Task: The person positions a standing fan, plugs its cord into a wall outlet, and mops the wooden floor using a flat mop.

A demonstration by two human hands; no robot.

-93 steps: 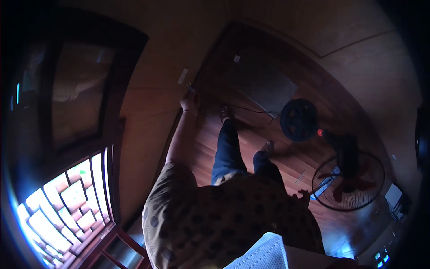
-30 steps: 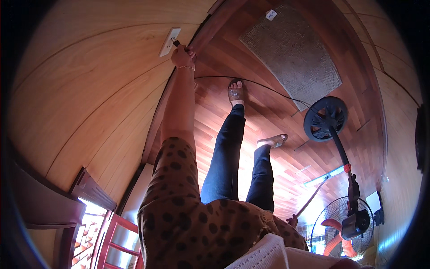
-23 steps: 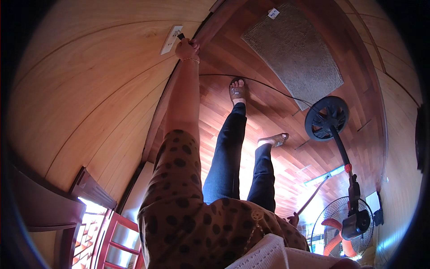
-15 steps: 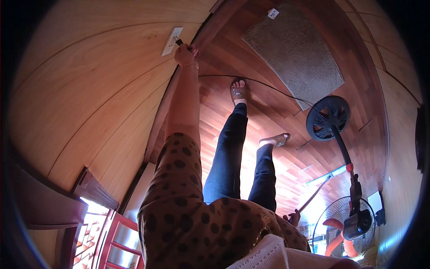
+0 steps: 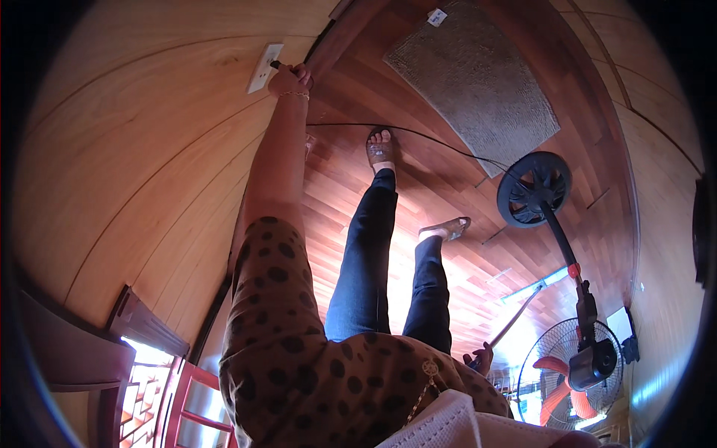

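This is a room in a home, lived in rather than worked in. The floor (image 5: 463,224) is warm reddish wood strips, and the wall (image 5: 149,149) is panelled in paler wood. A grey mat (image 5: 470,75) lies on the floor well beyond the pedestal fan (image 5: 575,358), as at a doorway. The fan, with orange blades and a round black base, stands on the floor; its black cord (image 5: 418,134) runs from the base across the boards to a white wall socket (image 5: 264,67), far from the fan. A red-framed window (image 5: 187,403) lets in daylight low on the same wall. The person wears sandals.
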